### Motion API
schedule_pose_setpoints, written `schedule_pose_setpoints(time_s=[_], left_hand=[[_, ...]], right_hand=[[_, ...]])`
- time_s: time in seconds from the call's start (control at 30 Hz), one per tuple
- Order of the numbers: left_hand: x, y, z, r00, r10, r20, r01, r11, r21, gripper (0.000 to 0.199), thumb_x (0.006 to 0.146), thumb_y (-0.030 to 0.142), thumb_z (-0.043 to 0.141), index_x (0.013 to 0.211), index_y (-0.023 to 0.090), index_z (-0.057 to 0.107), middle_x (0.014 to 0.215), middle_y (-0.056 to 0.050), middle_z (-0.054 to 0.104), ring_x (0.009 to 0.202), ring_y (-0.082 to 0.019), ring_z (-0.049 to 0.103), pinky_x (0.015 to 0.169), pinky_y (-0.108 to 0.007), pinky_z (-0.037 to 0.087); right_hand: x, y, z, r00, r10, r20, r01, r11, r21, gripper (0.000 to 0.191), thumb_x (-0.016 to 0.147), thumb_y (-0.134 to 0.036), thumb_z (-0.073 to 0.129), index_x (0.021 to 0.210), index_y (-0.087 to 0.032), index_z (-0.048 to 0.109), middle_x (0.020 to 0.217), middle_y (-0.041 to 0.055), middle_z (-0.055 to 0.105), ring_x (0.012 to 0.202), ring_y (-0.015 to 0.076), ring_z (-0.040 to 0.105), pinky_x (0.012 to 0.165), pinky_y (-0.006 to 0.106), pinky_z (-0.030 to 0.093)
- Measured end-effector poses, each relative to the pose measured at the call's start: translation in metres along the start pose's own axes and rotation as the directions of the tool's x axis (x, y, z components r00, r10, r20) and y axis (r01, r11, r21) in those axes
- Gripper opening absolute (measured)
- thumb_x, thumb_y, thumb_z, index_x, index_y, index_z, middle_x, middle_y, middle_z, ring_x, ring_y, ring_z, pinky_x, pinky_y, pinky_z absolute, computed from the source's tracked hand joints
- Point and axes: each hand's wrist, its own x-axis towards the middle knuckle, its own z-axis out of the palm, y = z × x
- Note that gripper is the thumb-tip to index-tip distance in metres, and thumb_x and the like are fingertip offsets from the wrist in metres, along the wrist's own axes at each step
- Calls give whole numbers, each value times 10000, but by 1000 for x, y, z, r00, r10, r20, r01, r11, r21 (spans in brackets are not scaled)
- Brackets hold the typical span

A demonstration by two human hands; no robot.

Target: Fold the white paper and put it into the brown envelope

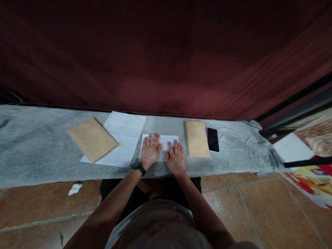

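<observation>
A white paper (pixel 163 139), wider than it is deep, lies on the grey cloth in front of me. My left hand (pixel 150 150), with a dark watch (pixel 139 169) on its wrist, rests flat on the paper's left part, fingers spread. On its right part lies my right hand (pixel 175 157), palm down with the fingers apart. Left of them, brown envelopes (pixel 91 140) lie slanted over larger white sheets (pixel 127 130). A stack of brown envelopes (pixel 198 140) sits to the right of my right hand, beside a dark-screened phone (pixel 213 140).
The grey cloth (pixel 40 145) covers a long, narrow surface. A dark red curtain (pixel 162 66) hangs behind it. Dark bars and a colourful printed sheet (pixel 316 180) are at the right. A crumpled white scrap (pixel 75 189) lies on the tiled floor (pixel 226 195).
</observation>
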Motion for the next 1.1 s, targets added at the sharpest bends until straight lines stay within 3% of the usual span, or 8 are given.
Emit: schedule_pose_setpoints(time_s=[0.27, 0.53, 0.77, 0.97, 1.1], left_hand=[[-12, -6, -4, 999, -17, -30, 18, 1000, 16, 596, 1012, 390, 274, 1556, 151, 313, 1588, -97, 365, 1512, -269, 234, 1231, -488, 200], [-45, -1, -17, 997, 80, 22, -81, 996, 31, 547, 1018, 359, 294, 1544, 221, 353, 1611, -32, 324, 1522, -255, 200, 1243, -484, 184], [-50, 3, -21, 996, 86, 33, -87, 995, 41, 534, 1018, 351, 300, 1529, 221, 384, 1613, -29, 318, 1519, -262, 212, 1247, -496, 166], [-50, 0, -20, 991, 114, 73, -119, 990, 71, 536, 1013, 287, 293, 1538, 208, 366, 1629, -34, 280, 1529, -257, 168, 1245, -484, 164], [-50, 0, -20, 991, 108, 80, -115, 990, 84, 532, 1021, 325, 295, 1538, 219, 365, 1628, -32, 285, 1527, -256, 181, 1241, -482, 170]], right_hand=[[0, -1, 0, 999, -7, -33, 8, 1000, 17, 567, 1006, -380, 485, 1530, -185, 383, 1625, 165, 262, 1481, 326, 287, 1167, 547, 296], [-1, 1, 3, 998, -27, -51, 26, 1000, -10, 567, 1008, -374, 480, 1529, -176, 379, 1625, 176, 258, 1473, 333, 296, 1156, 540, 300], [-4, -10, -4, 999, -7, -38, 8, 1000, 22, 529, 1027, -327, 432, 1510, -114, 396, 1599, 196, 311, 1478, 317, 296, 1168, 537, 293], [-27, -40, -8, 984, -172, 40, 168, 983, 78, 515, 1055, -354, 355, 1492, -90, 422, 1549, 165, 420, 1464, 255, 345, 1200, 455, 295], [-38, -40, -8, 979, -199, 42, 197, 979, 42, 518, 1057, -376, 355, 1471, -81, 454, 1530, 168, 447, 1448, 262, 373, 1204, 461, 288]])
